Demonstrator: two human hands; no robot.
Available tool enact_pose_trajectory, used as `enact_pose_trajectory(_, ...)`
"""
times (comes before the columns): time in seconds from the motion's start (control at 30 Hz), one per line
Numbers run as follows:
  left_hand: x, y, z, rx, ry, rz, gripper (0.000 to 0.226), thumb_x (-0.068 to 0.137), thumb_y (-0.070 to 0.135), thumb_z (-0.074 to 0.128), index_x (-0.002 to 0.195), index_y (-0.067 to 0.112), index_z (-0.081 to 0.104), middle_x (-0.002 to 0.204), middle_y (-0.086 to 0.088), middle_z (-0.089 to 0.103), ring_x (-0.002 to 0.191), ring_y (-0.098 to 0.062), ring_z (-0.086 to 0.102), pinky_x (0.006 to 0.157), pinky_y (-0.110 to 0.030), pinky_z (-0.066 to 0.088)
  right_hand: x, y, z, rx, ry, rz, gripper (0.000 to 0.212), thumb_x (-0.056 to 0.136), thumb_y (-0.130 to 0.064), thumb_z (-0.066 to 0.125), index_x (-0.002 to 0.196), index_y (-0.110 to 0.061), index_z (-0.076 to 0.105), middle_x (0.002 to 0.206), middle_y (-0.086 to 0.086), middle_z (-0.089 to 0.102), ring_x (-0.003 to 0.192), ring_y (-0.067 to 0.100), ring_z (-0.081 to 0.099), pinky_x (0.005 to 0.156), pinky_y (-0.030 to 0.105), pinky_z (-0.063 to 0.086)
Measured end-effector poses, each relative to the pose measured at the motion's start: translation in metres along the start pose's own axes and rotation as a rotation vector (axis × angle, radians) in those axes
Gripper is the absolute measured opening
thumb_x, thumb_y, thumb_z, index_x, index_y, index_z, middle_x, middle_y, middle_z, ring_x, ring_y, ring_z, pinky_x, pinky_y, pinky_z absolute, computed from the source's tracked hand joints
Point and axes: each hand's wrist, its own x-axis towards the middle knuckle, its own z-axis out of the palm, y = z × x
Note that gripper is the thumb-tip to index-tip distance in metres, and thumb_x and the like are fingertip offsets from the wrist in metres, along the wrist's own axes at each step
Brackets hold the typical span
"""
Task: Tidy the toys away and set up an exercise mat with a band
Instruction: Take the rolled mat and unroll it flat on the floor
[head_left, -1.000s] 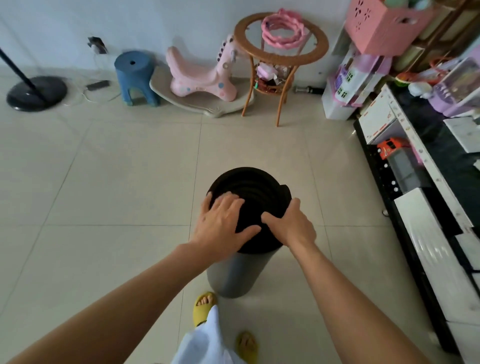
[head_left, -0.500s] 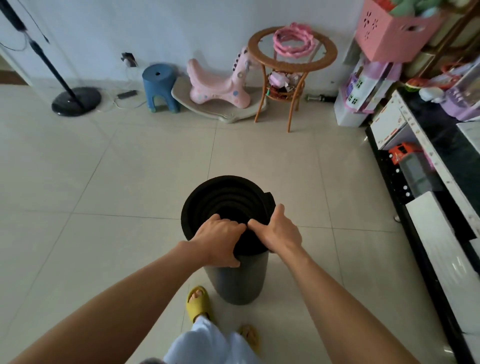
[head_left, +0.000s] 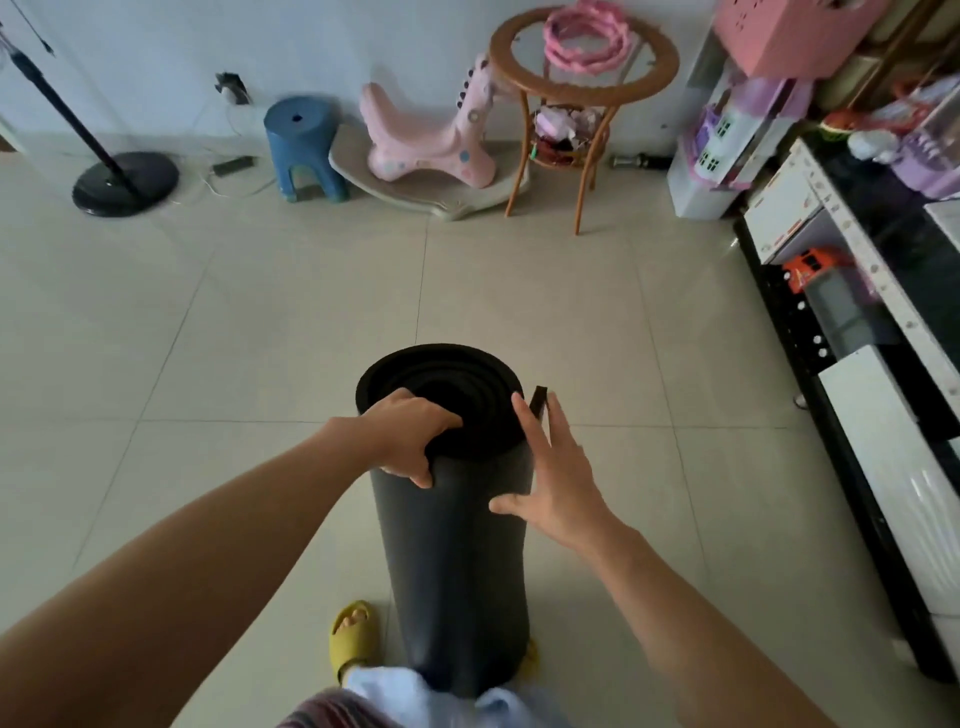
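A rolled-up dark exercise mat (head_left: 452, 561) stands upright on the tiled floor just in front of my feet. My left hand (head_left: 410, 441) grips its top rim, fingers curled over the edge into the spiral. My right hand (head_left: 556, 478) lies flat against the roll's right side, fingers spread, beside the loose outer flap (head_left: 539, 401) that sticks up there. Toys are stored at the back: a pink ring toy (head_left: 589, 36) on the round table, a pink rocking horse (head_left: 431, 140), a pink basket (head_left: 789, 31). No band is visible.
A round rattan table (head_left: 582, 83), blue stool (head_left: 304, 145) and black stand base (head_left: 124, 182) line the far wall. A long black-and-white TV cabinet (head_left: 883, 395) runs down the right. A toy house box (head_left: 727, 140) sits in the corner. Bare tiles (head_left: 260, 338) stretch ahead and left.
The view has pulled back and the mat stands taller in frame. My right hand let go of the top rim and now presses flat on the roll's side; the flap has come loose.
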Motion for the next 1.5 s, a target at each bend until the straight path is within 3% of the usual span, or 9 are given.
enact_pose_trajectory(0.17, 0.022, -0.050, 0.007, 0.072, 0.095, 0.033, 0.065, 0.069, 0.036, 0.071, 0.128, 0.024, 0.046, 0.120, 0.003, 0.057, 0.121, -0.020, 0.045, 0.109, -0.037, 0.019, 0.072, -0.026, 0.011, -0.321, 0.038, -0.135, 0.091, 0.062, -0.051, 0.077, 0.138, -0.036, 0.029, 0.156, -0.006, 0.005, 0.143, 0.021, -0.012, 0.110, 0.059, -0.006)
enact_pose_trajectory(0.3, 0.043, -0.081, 0.025, -0.050, 0.462, -0.030, 0.070, 0.073, 0.019, 0.069, 0.136, 0.025, 0.041, 0.139, 0.004, 0.045, 0.137, -0.018, 0.026, 0.114, -0.041, -0.004, 0.133, -0.028, 0.009, -0.221, 0.031, -0.083, 0.075, 0.058, -0.039, 0.083, 0.123, -0.023, 0.049, 0.135, -0.005, 0.043, 0.138, 0.023, 0.017, 0.112, 0.052, 0.018)
enact_pose_trajectory(0.4, 0.059, -0.083, 0.074, -0.419, 0.832, -0.293, 0.086, 0.073, 0.015, 0.071, 0.144, 0.025, 0.025, 0.153, -0.009, 0.023, 0.142, -0.030, 0.017, 0.114, -0.047, 0.008, 0.182, -0.021, 0.015, -0.181, 0.082, -0.105, 0.072, 0.054, -0.037, 0.085, 0.116, -0.014, 0.056, 0.120, 0.003, 0.054, 0.121, 0.027, 0.035, 0.102, 0.039, 0.032)
enact_pose_trajectory(0.53, 0.081, -0.051, 0.169, -0.953, 0.488, -0.642, 0.118, 0.069, 0.041, 0.076, 0.124, 0.052, -0.027, 0.156, -0.004, -0.014, 0.144, -0.027, -0.005, 0.113, -0.055, 0.010, 0.234, -0.017, 0.036, -0.126, 0.206, -0.080, 0.074, 0.058, -0.038, 0.084, 0.120, -0.011, 0.054, 0.117, 0.005, 0.055, 0.117, 0.026, 0.037, 0.098, 0.033, 0.033)
enact_pose_trajectory(0.7, 0.149, -0.044, 0.261, -1.104, 0.281, -0.913, 0.141, 0.059, 0.045, 0.081, 0.106, 0.049, -0.052, 0.151, 0.001, -0.028, 0.142, -0.030, -0.016, 0.108, -0.064, 0.009, 0.311, -0.004, 0.070, -0.120, 0.286, -0.066, 0.075, 0.062, -0.042, 0.082, 0.123, -0.010, 0.052, 0.115, 0.008, 0.055, 0.114, 0.028, 0.040, 0.089, 0.034, 0.037)
enact_pose_trajectory(0.9, 0.207, -0.074, 0.324, -1.149, 0.453, -0.949, 0.133, 0.057, 0.044, 0.083, 0.141, 0.036, -0.020, 0.154, -0.002, 0.004, 0.142, -0.029, 0.007, 0.108, -0.062, 0.018, 0.369, 0.026, 0.116, -0.178, 0.325, -0.031, 0.055, 0.064, -0.041, 0.080, 0.101, -0.010, 0.053, 0.106, 0.008, 0.054, 0.106, 0.028, 0.044, 0.076, 0.034, 0.038)
enact_pose_trajectory(1.1, 0.256, -0.094, 0.359, -1.135, 0.564, -1.002, 0.120, 0.064, 0.044, 0.078, 0.145, 0.031, -0.010, 0.155, -0.003, 0.013, 0.141, -0.028, 0.015, 0.111, -0.057, 0.021, 0.412, 0.045, 0.164, -0.024, 0.411, -0.066, 0.059, 0.075, -0.027, 0.074, 0.125, -0.011, 0.046, 0.131, 0.009, 0.044, 0.128, 0.028, 0.034, 0.104, 0.057, 0.031)
enact_pose_trajectory(1.33, 0.274, -0.116, 0.472, -1.103, 0.096, -1.024, 0.111, 0.071, 0.054, 0.068, 0.141, 0.041, -0.017, 0.157, 0.000, -0.008, 0.143, -0.031, 0.000, 0.111, -0.061, 0.015, 0.293, 0.174, 0.389, 0.089, -0.361, 0.284, 0.101, 0.085, -0.039, 0.062, 0.133, -0.046, -0.026, 0.156, -0.001, -0.020, 0.145, 0.028, -0.007, 0.115, 0.049, 0.017)
enact_pose_trajectory(1.5, 0.297, -0.135, 0.508, -0.975, 0.077, -1.005, 0.103, 0.076, 0.053, 0.064, 0.145, 0.035, -0.010, 0.157, 0.003, -0.003, 0.142, -0.028, 0.010, 0.106, -0.062, 0.022, 0.290, 0.189, 0.467, 0.157, -0.097, 0.299, 0.101, 0.086, -0.027, 0.061, 0.129, -0.047, -0.029, 0.157, 0.003, -0.013, 0.143, 0.034, -0.002, 0.114, 0.046, 0.022)
